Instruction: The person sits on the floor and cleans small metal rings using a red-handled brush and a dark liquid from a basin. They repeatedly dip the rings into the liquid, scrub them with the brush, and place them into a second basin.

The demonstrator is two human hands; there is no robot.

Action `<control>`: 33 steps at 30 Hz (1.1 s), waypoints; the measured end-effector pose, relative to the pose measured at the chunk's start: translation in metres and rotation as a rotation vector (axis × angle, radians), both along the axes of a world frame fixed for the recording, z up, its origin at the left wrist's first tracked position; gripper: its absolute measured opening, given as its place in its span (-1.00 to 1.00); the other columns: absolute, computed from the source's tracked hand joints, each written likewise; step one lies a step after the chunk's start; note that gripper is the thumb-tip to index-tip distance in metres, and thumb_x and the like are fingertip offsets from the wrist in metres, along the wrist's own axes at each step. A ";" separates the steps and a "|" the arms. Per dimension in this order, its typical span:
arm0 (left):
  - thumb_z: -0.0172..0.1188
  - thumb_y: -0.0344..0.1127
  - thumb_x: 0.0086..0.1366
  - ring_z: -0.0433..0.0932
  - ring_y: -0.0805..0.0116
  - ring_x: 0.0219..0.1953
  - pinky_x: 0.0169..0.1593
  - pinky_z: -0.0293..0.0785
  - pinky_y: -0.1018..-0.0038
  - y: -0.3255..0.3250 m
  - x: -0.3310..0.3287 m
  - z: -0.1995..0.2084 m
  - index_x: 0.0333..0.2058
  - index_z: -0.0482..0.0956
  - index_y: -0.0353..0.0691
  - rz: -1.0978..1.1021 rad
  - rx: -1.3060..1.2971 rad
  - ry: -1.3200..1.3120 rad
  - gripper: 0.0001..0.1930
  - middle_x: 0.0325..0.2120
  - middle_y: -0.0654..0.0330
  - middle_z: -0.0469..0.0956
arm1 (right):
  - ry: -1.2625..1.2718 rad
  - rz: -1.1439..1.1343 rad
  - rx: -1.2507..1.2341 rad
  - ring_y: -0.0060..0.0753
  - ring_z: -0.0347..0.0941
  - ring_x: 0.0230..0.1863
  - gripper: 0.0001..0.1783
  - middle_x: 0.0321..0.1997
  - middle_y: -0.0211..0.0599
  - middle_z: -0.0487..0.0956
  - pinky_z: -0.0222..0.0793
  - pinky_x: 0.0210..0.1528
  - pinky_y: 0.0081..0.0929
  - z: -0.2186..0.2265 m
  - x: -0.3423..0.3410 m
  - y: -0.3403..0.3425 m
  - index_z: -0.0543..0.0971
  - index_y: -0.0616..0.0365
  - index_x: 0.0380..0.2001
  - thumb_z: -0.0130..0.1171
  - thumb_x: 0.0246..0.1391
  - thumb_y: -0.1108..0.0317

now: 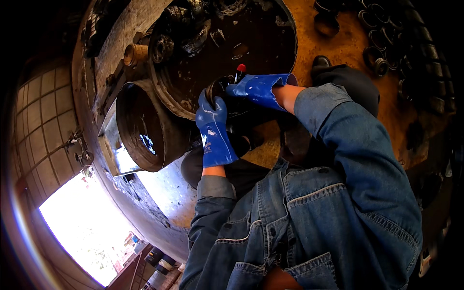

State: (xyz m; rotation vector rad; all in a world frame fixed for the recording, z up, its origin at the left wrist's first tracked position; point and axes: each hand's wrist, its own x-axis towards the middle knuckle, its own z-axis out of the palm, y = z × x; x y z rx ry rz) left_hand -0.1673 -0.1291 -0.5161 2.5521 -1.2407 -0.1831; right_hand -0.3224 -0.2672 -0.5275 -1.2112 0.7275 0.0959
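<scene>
A small dark round part (216, 90), apparently a ring or bearing, is held at the near rim of a wide dark basin (261, 29) of black liquid, directly over the edge, which in my judgement keeps drips falling back into the basin. The left hand (212, 126), in a blue rubber glove, grips the part from below; its fingers (207, 104) are curled shut around the part's near side, thumb hidden. The right hand (256, 88), gloved alike, comes in from the right and closes on a tool with a red tip (240, 68) that stands just above the part; its fingers are wrapped together on the handle, though whether the tool touches the part I cannot tell. The gloves suggest the liquid is oily or harsh. Other blackened parts (193, 29) lie at the basin's far side. Just left of the hands a large dark drum-like cylinder (145, 125) lies on its side, open mouth facing the viewer, touching the basin's rim. To the right, rows of dark rings (391, 38) rest on a rust-stained counter (348, 43), well apart from the hands. Denim sleeves (357, 145) fill the foreground.
</scene>
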 end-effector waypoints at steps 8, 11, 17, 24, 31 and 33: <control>0.21 -0.06 0.21 0.67 -0.06 0.04 0.12 0.56 0.16 -0.075 0.079 0.013 0.24 0.50 -0.21 -0.168 0.745 0.568 -0.37 -0.08 -0.18 0.69 | -0.105 0.164 -0.671 -0.17 0.68 -0.18 -0.64 -0.22 -0.23 0.75 0.50 -0.08 -0.29 0.002 0.015 0.005 0.74 -0.02 -0.13 0.22 0.16 0.01; 0.25 -0.05 0.17 0.66 0.00 0.07 0.15 0.54 0.21 -0.081 0.089 0.011 0.25 0.50 -0.22 -0.236 0.762 0.562 -0.32 -0.07 -0.15 0.70 | 0.148 0.495 -0.864 -0.06 0.68 -0.09 -0.61 -0.15 -0.19 0.74 0.58 -0.01 -0.21 0.025 0.031 0.004 0.72 -0.09 -0.06 0.24 0.15 -0.02; 0.23 -0.01 0.21 0.67 -0.09 0.05 0.15 0.56 0.14 -0.002 0.060 -0.012 0.31 0.44 -0.15 -0.118 0.150 0.326 -0.30 -0.08 -0.22 0.68 | 0.035 0.155 -0.428 -0.17 0.66 -0.09 -0.53 -0.09 -0.13 0.73 0.51 0.00 -0.30 0.000 0.011 0.004 0.69 0.02 0.03 0.17 0.26 -0.05; 0.22 -0.06 0.26 0.67 -0.23 -0.03 0.07 0.61 0.09 0.004 0.018 0.002 0.28 0.44 -0.16 0.077 0.154 0.141 -0.37 -0.11 -0.30 0.66 | -0.036 0.122 -0.232 -0.17 0.66 -0.03 -0.47 -0.11 -0.14 0.74 0.45 0.03 -0.25 0.021 -0.003 0.003 0.73 0.05 -0.07 0.11 0.24 -0.14; 0.38 -0.21 0.15 0.65 0.38 -0.25 -0.12 0.56 0.42 -0.046 0.052 -0.001 -0.03 0.68 -0.36 -0.039 0.284 0.668 -0.55 -0.28 0.15 0.71 | 0.254 0.521 -0.961 -0.19 0.69 -0.06 -0.61 -0.07 -0.27 0.74 0.61 0.00 -0.25 0.013 0.024 -0.021 0.73 -0.15 -0.04 0.23 0.21 -0.08; 0.39 -0.23 0.14 0.65 0.36 -0.25 -0.13 0.57 0.41 -0.040 0.065 -0.005 -0.04 0.67 -0.39 0.004 0.294 0.706 -0.55 -0.29 0.14 0.71 | 0.153 0.291 -0.931 -0.19 0.69 -0.04 -0.61 -0.06 -0.31 0.74 0.61 0.03 -0.22 0.022 0.013 -0.029 0.73 -0.18 -0.03 0.22 0.22 -0.08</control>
